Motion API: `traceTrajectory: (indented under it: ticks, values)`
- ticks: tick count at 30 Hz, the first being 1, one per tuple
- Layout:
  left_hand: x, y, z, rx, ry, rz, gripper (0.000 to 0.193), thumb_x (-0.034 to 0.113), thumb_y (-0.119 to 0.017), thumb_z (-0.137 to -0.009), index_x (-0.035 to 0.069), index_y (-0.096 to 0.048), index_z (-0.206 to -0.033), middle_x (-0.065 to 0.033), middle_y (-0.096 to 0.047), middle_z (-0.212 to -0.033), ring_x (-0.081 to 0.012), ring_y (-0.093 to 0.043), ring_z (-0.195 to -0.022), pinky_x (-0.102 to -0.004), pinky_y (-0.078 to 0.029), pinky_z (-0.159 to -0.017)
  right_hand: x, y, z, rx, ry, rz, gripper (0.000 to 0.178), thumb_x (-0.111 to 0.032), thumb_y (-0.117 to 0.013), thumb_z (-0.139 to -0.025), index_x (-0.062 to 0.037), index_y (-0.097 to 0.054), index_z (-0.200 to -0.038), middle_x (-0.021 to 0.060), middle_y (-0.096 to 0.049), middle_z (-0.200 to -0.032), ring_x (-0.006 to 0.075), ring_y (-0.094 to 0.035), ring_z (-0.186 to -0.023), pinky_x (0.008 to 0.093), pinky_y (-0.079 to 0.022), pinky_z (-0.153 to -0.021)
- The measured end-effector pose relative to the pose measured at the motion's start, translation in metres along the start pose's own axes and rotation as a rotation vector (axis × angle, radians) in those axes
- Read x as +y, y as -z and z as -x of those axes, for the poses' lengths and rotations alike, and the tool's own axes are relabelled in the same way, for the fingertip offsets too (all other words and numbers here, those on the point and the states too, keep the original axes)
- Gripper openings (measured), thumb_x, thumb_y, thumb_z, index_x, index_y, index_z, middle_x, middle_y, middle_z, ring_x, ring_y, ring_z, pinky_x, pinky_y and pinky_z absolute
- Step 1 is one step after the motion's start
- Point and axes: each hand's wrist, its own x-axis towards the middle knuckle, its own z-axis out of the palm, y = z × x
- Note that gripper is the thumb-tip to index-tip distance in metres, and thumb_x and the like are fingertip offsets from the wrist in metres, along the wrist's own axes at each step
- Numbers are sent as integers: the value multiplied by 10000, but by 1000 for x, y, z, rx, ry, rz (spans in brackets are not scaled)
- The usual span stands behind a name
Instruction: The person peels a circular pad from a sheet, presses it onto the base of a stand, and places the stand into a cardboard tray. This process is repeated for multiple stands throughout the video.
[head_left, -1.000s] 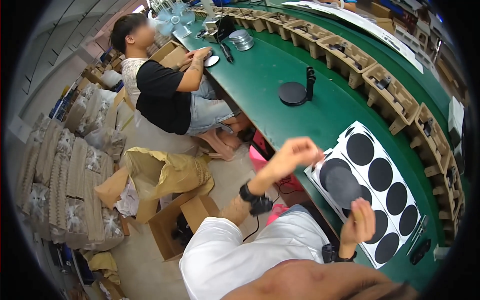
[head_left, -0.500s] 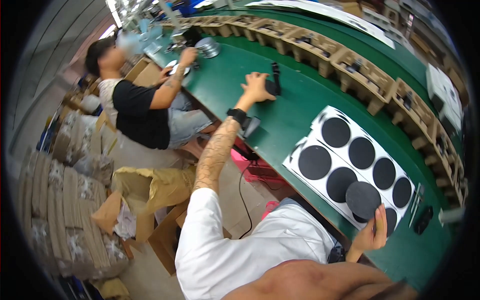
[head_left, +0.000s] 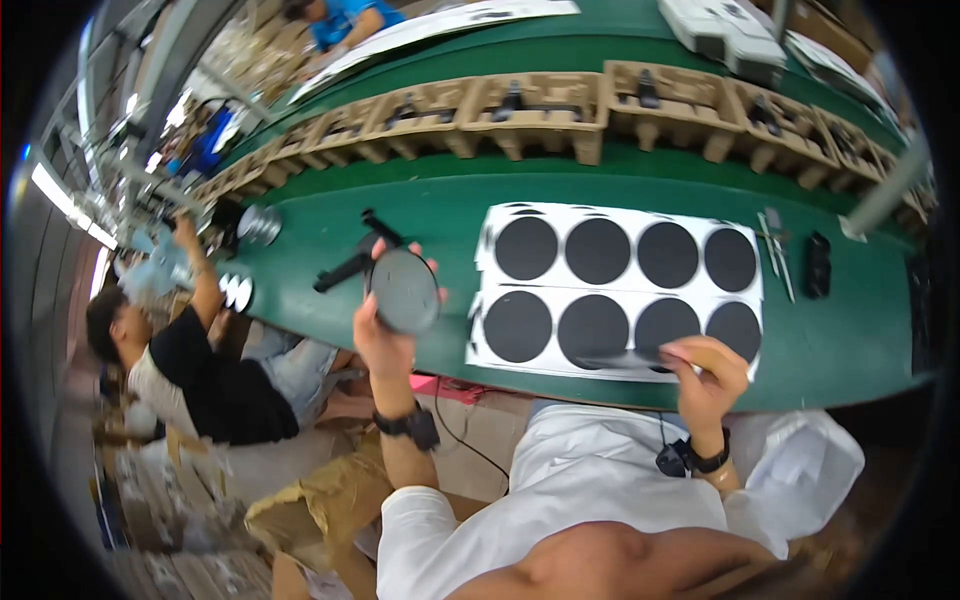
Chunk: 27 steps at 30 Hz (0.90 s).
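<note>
My left hand [head_left: 384, 345] is closed around the rim of a round dark-grey base [head_left: 405, 290], its flat face turned up toward me. Black arm-like parts [head_left: 345, 271] show just behind it; whether they are joined to the base I cannot tell. Between the thumb and fingers of my right hand [head_left: 712, 370] is a thin black disc [head_left: 622, 358], tilted almost edge-on above the near row of a white sheet [head_left: 620, 288]. Two rows of round black pads [head_left: 597, 250] lie on that sheet.
Brown moulded trays [head_left: 535, 118] with black parts line the bench's far side. Right of the sheet lie a thin metal tool [head_left: 780, 255] and a black object [head_left: 817, 265]. A co-worker [head_left: 215, 385] sits at the left; metal discs [head_left: 260, 225] stand nearby.
My left hand has lifted the round base off the bench and drawn it nearer. My right hand's disc has tipped from face-on to nearly edge-on. The view has swung right.
</note>
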Motion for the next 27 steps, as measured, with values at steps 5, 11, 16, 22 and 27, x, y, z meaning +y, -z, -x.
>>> traceTrajectory:
  ticks: [5,11,16,22,27]
  values:
    - [-49,-98,42,-76,199,202,805,576,-437,-813,98,-276,-1441,-303,-422,-1341,-460,-483,-1181,-533,-427,-961,-18,-27,-6,-38,-551,-629,141,77,-730,-736,66,-607,-804,80,-628,-725,106,-623,-639,203,-513,-565]
    - [-74,-133,52,-168,186,315,798,587,-296,-871,24,-245,-1434,-299,-445,-1337,-375,-478,-1231,-442,-395,-1019,-29,-31,-4,-83,-646,-756,96,30,-689,-802,33,-594,-820,57,-635,-710,88,-611,-603,215,-529,-566]
    - [-82,-142,56,-168,172,218,767,574,-253,-893,33,-235,-1437,-306,-432,-1339,-412,-491,-1191,-483,-406,-992,-31,-31,-5,-29,-713,-759,85,32,-682,-803,31,-598,-820,70,-640,-727,91,-612,-602,221,-532,-561]
    - [-83,-140,55,-122,200,243,758,595,-261,-887,82,-223,-1443,-334,-401,-1343,-480,-529,-1111,-542,-446,-938,-23,-35,-2,-10,-697,-880,61,40,-663,-805,34,-603,-814,81,-650,-742,95,-623,-610,219,-535,-555]
    - [-80,-139,52,-184,188,369,750,596,-299,-884,104,-223,-1444,-337,-371,-1362,-504,-515,-1113,-564,-456,-918,-25,-39,-5,-54,-703,-851,56,42,-660,-803,34,-605,-812,79,-649,-728,94,-624,-606,213,-534,-551]
